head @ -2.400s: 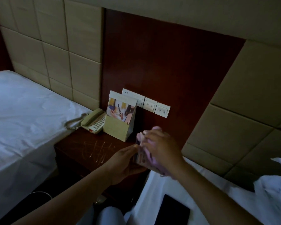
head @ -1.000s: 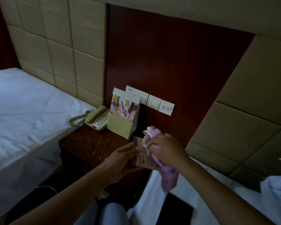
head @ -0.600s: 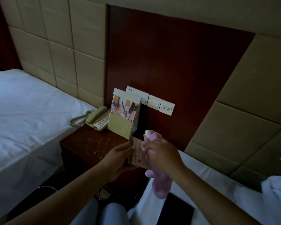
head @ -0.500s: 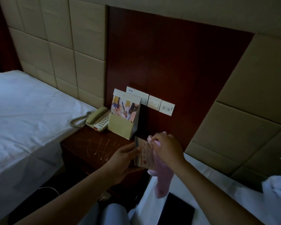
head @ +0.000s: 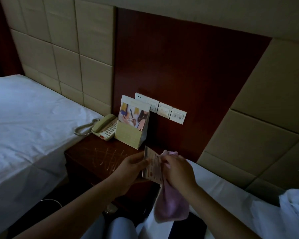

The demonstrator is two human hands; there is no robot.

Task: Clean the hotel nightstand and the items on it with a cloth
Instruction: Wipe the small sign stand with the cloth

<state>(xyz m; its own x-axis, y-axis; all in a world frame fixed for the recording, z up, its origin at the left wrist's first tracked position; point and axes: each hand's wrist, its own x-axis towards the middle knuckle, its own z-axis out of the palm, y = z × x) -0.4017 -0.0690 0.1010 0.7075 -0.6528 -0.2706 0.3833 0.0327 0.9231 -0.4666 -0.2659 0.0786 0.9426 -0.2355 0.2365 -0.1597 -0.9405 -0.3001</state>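
Note:
A dark wooden nightstand (head: 93, 157) stands between two beds, its top marked with pale scratches. My left hand (head: 128, 168) holds a small printed card (head: 152, 168) upright above the nightstand's right edge. My right hand (head: 178, 168) grips a pink cloth (head: 171, 204) and presses it against the card's face; the rest of the cloth hangs down below my wrist. At the back of the nightstand sit a beige telephone (head: 104, 128) and a cream brochure holder (head: 132, 125) with a colourful leaflet in it.
White-sheeted beds lie to the left (head: 24, 121) and to the right (head: 248, 209). Wall sockets and switches (head: 169, 112) sit on the red wood panel behind the holder. A dark flat object (head: 190, 226) lies on the right bed near my knee.
My right hand has rubbed the cloth up and down over the card while my left hand kept holding it. The cloth now hangs lower below my right hand.

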